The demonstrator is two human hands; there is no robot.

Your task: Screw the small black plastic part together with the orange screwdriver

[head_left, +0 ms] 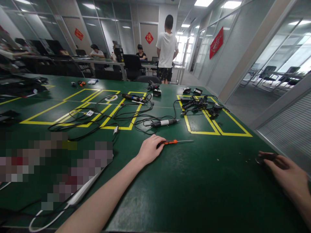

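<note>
The left hand (150, 149) rests its fingers on the black-and-orange handle of a slim, light, rigid metal-shafted screwdriver (175, 141) lying on the green surface (194, 187), best gripped at that handle, while the right hand (284, 170) covers a small dark object (263, 158), its closure indeterminable.

Rectangular white ceiling light panels (202, 3) at the far top give even, cool, fairly bright light, and daylight glows through the glass partition walls (286, 61) at right. The dark green matte tabletop (194, 194) carries a soft pale sheen near the bottom centre, with only faint shadows. Straight lines bow toward the edges. A blocky pixelated patch (55, 165) masks the near left. Near objects look slightly soft.
</note>
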